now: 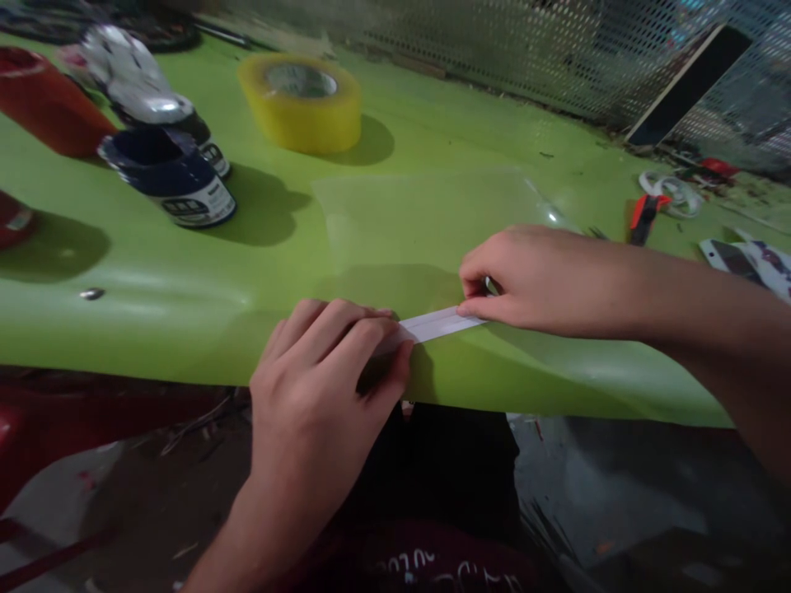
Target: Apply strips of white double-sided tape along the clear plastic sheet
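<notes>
A narrow white strip (440,323), with a lengthwise line along it, lies near the front edge of the green tabletop (185,321). My left hand (327,362) grips its left end, fingers on top and thumb at the near side. At the other end, my right hand (519,276) is closed, thumb and curled fingers pinching the strip. Both ends are hidden under my hands. Just beyond them a clear plastic sheet (426,214) rests flat on the table.
A yellow tape roll (302,107) stands behind the sheet. At left are a dark blue jar (170,177) and an orange-red container (53,103). A red-and-black cutter (646,218) lies at right. A perforated metal screen (482,62) borders the back.
</notes>
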Available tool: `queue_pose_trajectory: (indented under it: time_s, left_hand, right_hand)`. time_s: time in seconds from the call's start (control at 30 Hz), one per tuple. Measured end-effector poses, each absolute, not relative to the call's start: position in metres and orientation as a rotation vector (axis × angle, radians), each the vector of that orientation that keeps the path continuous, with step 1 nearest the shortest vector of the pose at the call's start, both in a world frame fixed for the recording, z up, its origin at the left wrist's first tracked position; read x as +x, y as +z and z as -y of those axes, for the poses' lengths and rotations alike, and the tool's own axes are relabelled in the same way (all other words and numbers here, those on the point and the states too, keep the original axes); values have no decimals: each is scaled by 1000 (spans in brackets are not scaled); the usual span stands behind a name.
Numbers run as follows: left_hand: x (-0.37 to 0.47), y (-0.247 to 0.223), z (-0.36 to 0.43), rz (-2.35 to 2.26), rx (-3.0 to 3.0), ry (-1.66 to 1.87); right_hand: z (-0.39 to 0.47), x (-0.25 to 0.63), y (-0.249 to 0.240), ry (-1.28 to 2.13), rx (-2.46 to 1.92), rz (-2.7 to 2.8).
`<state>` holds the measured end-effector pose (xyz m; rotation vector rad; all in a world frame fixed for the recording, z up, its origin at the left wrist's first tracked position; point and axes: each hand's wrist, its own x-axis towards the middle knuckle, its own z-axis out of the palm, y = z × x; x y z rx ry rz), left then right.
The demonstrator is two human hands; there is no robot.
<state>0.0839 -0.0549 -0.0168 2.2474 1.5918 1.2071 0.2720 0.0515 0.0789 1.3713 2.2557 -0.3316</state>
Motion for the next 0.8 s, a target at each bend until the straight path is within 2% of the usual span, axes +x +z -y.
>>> queue_pose_trajectory:
  time_s: [0.8]
  left_hand:
    - [81, -18, 53, -1549, 2336, 1211]
  right_hand:
    - [-54, 266, 83, -366, 1361, -2220]
